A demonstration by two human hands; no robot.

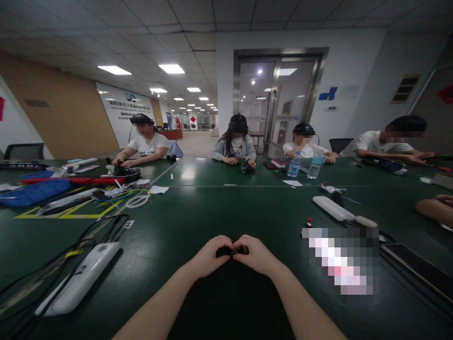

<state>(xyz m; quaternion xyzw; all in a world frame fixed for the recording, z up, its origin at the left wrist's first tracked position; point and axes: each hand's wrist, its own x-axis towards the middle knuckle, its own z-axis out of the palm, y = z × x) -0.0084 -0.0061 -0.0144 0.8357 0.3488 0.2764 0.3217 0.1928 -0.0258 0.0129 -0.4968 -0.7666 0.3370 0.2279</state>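
Tiny black part point(234, 252) clamped at 12 o'clock between left hand point(211, 256) and right hand point(255, 255); looks light, edges best.

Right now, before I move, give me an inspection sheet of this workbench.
Surface: dark green table, with a seam across it.
Job's things: small black object, kind unclear.
Grips: left hand and right hand both pinch it.
Clutter: white power strip at left, second power strip at right, blue tray, black phone or tablet.
Cables: black cables by the left strip, white coiled cable.
Surroundings: seated people across the table, glass double door behind them.
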